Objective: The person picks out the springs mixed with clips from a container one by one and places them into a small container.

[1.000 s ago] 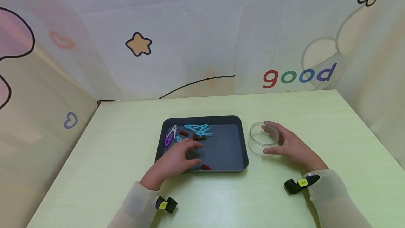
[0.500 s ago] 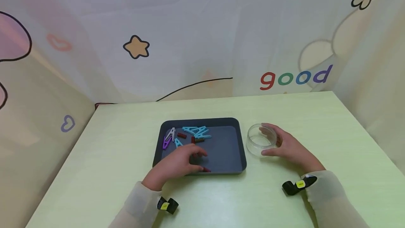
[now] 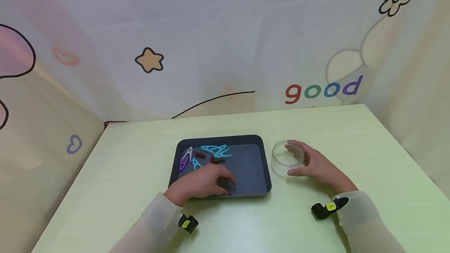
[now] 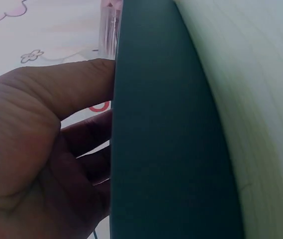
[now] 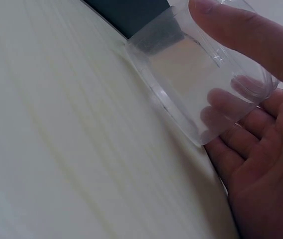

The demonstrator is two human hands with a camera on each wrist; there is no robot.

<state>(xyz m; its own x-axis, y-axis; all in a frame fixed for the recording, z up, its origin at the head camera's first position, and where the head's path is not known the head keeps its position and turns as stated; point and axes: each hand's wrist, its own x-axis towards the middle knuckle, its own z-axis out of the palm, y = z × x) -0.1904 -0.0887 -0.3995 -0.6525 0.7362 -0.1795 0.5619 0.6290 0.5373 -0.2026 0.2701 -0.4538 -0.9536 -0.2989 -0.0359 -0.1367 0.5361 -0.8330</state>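
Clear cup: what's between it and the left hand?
The bare right part of the tray, then a thin strip of bare table; the head view shows it.

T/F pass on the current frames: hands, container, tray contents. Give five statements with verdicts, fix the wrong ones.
1. The right hand holds a clear round container. True.
2. The left hand reaches over the dark tray. True.
3. The clear round container sits inside the dark tray. False: it is outside, off the tray's right side.
4. A red spring lies between the white clip and the group of blue clips. True.
5. Every clip in the tray is purple. False: there is a purple clip, but also white and blue ones.
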